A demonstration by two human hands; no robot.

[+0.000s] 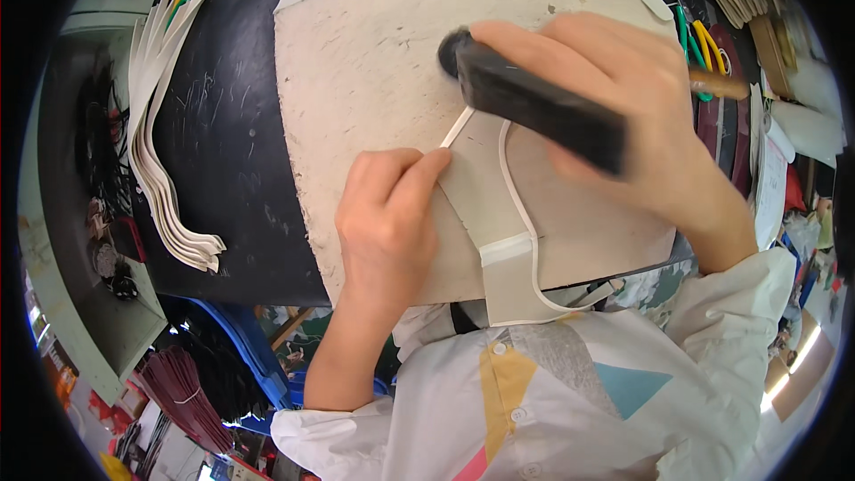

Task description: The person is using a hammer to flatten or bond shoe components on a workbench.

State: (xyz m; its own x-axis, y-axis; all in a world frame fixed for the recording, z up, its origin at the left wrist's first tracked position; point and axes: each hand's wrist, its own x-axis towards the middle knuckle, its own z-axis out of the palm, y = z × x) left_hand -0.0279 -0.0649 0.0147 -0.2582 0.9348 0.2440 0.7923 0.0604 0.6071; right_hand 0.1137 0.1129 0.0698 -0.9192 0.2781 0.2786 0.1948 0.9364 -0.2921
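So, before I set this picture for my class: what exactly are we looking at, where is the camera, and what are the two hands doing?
There is no machine here, just a person's two bare hands. The one picture comes from a wide fisheye camera worn on the person's head, looking down, so straight edges bend near the rim.

A pale work board lies on a dark table. On it lies a beige cut piece with a thin white edging strip.

The left hand presses its fingertips on the piece's edge. The right hand grips a dark hammer-like tool, its head over the strip.

To the left lies a stack of pale cut pieces.
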